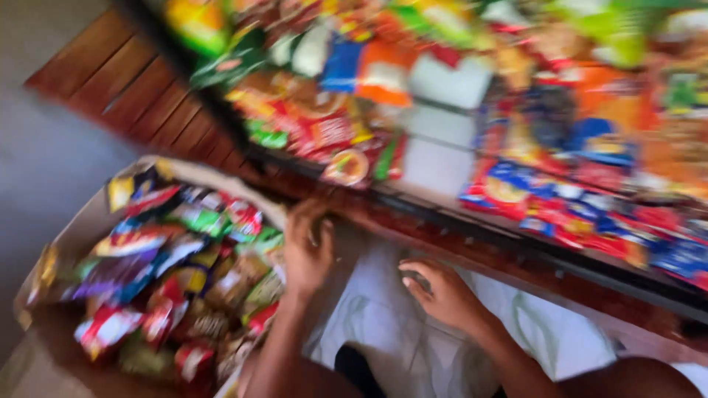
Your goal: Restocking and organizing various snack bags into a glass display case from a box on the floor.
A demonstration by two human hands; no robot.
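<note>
The frame is badly smeared by motion, so fine detail is lost. Left of centre, the left hand sits at the right-hand edge of an open cardboard box heaped with small bright snack packets, red, green, yellow and purple foil. Its fingers curl over the nearest packets, but the blur keeps me from telling whether they have closed on one or only rest there. That box fills the lower left of the frame, its pale flap rising behind the heap.

Just right of centre, the right hand lies palm down on a white cloth with faint green markings, fingers loosely bent and holding nothing that I can make out.

Across the upper right runs a dark-framed display rack crowded with more snack packets, orange, blue and red, with a reddish-brown wooden edge below it. Wooden slats show at the upper left beside a grey floor.

To my eye, the left hand would do well to pinch one packet by its crimped end rather than scoop several, with the right hand steadying close by.
</note>
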